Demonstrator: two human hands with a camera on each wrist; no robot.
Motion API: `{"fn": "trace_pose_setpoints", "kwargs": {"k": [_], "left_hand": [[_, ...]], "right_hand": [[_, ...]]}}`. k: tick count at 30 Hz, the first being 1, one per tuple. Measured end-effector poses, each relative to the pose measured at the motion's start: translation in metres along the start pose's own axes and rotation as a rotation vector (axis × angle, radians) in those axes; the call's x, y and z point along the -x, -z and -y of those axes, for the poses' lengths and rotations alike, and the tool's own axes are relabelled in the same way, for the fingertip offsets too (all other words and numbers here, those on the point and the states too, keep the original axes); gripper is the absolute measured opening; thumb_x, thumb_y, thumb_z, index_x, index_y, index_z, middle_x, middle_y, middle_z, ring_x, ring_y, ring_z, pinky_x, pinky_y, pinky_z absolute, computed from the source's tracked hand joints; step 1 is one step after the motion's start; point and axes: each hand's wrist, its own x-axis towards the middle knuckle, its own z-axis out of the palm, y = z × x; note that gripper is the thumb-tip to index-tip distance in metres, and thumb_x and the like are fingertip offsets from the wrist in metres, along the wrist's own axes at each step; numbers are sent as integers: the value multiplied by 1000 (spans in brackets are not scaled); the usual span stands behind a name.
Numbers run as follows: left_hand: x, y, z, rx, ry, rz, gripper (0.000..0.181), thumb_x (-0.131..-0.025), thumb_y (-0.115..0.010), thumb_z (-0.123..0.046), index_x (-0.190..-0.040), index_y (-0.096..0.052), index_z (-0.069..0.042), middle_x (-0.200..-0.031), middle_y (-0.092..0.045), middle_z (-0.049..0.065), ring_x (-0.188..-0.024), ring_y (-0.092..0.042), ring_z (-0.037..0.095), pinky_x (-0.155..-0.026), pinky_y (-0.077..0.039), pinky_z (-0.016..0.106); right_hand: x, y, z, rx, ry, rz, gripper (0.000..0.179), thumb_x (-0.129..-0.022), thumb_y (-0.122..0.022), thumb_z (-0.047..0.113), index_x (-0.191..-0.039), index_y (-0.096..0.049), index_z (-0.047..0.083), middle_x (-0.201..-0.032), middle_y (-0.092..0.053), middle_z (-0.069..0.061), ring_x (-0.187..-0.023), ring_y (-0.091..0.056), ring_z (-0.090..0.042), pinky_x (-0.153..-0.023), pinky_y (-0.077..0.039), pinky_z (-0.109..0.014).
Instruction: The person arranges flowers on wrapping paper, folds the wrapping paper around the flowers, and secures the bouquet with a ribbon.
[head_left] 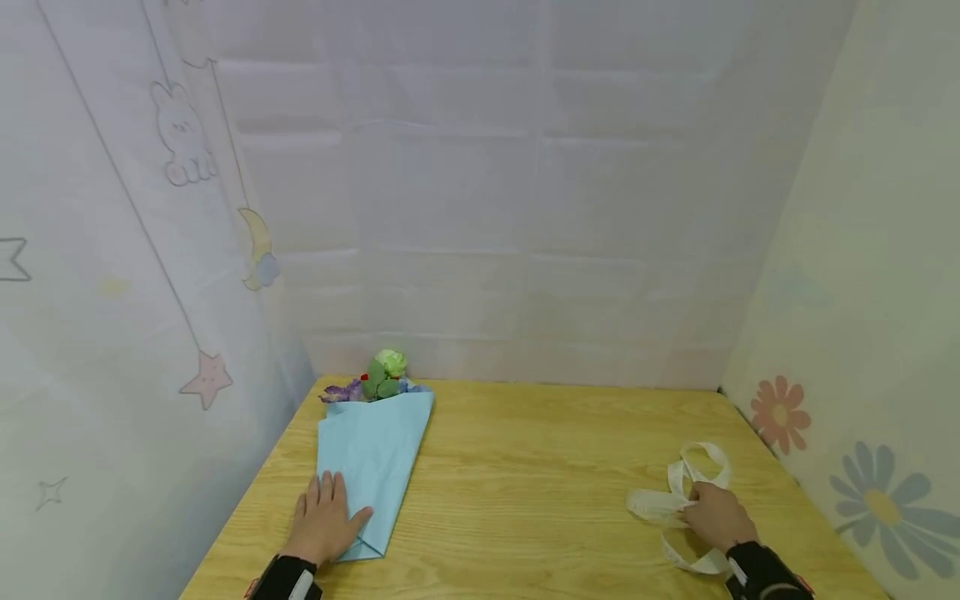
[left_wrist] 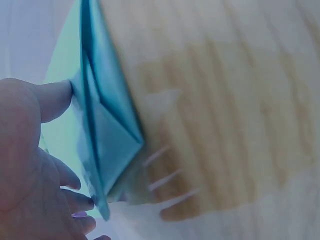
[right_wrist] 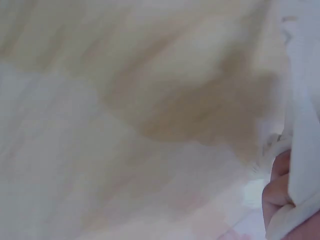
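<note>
A bouquet wrapped in light blue paper (head_left: pixel 378 450) lies on the left side of the table, flower end toward the back wall. Purple, green and blue blooms (head_left: pixel 382 379) with leaves peek out of its top. My left hand (head_left: pixel 322 521) rests on the lower left part of the wrap, fingers extended and thumb spread. In the left wrist view, the folded blue edge (left_wrist: pixel 107 135) runs past the thumb (left_wrist: pixel 54 101). At the right, my right hand (head_left: pixel 720 515) grips a loosely looped white ribbon (head_left: pixel 656 504). Curled fingers (right_wrist: pixel 280 192) hold the ribbon (right_wrist: pixel 305 115) in the right wrist view.
The wooden table (head_left: pixel 525 475) spans between both hands. A pale cloth backdrop (head_left: pixel 525 208) closes off the back, and printed side panels with a star (head_left: pixel 206 379) and flowers (head_left: pixel 881 504) flank the tabletop.
</note>
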Motion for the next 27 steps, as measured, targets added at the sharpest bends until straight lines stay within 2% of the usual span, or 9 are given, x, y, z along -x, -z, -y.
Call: {"fn": "trace_pose_setpoints", "kwargs": {"k": [2,5,9,12,15,18,22,25,27], "left_hand": [[1,2,-2,6,-16,-28,88,-102,-58,-45,-148,-25,22,-154,-12,48,-144,-3,63,-113,-9,72],[3,4,-8,0,-56,-105,81,-103,-58,-39,-147,-29,22,-153,-12,49,-144,-3,63,-114,-11,71],[3,10,-29,-13,-147,-209,75,-104,-58,-37,-146,-34,21,-153,-19,47,-144,-8,62,-113,-16,70],[3,13,-58,-13,-239,-233,74,-104,-58,-36,-149,-33,17,-155,-21,44,-146,-10,60,-115,-16,69],[2,16,-94,16,-351,-235,74,-104,-58,-35,-152,-31,14,-157,-21,40,-147,-13,57,-116,-17,67],[-1,17,-132,48,-494,-240,72,-103,-60,-37,-152,-35,9,-156,-29,35,-146,-23,52,-115,-24,63],[-5,13,-178,74,-669,-244,69,-98,-69,-39,-151,-44,-2,-152,-42,23,-142,-39,40,-112,-35,56],[-9,9,-202,75,-760,-292,54,-93,-76,-33,-138,-59,-8,-137,-58,12,-129,-54,28,-106,-44,45],[-12,6,-211,105,-780,-312,34,-94,-76,-24,-123,-67,-9,-117,-67,5,-106,-63,17,-92,-51,34]], "right_hand": [[-1,1,19,-46,42,-27,9,-91,-51,5,-88,-60,2,-66,-48,-5,-58,-38,-18,-59,-31,-35],[0,4,52,-96,112,-71,16,-94,-48,3,-96,-63,-1,-70,-51,-6,-60,-38,-18,-61,-31,-37],[3,4,97,-140,201,-117,16,-94,-52,0,-102,-66,0,-79,-60,-5,-61,-42,-18,-61,-36,-36],[6,2,127,-178,250,-114,19,-97,-52,0,-108,-67,0,-91,-65,-8,-65,-48,-18,-64,-40,-35],[7,-2,155,-221,288,-89,19,-98,-53,1,-111,-67,2,-99,-66,-8,-69,-51,-18,-66,-42,-37],[10,-6,178,-250,332,-56,16,-100,-54,4,-108,-69,4,-95,-67,-5,-66,-49,-16,-64,-41,-36],[13,-13,200,-266,405,-15,14,-103,-58,11,-98,-70,8,-84,-65,-2,-59,-44,-11,-59,-39,-32],[16,-17,211,-272,468,38,23,-105,-57,18,-88,-68,8,-71,-55,0,-53,-37,-8,-55,-36,-28],[19,-18,216,-291,501,98,30,-107,-55,23,-83,-65,7,-66,-48,2,-52,-34,-6,-54,-34,-26]]}}
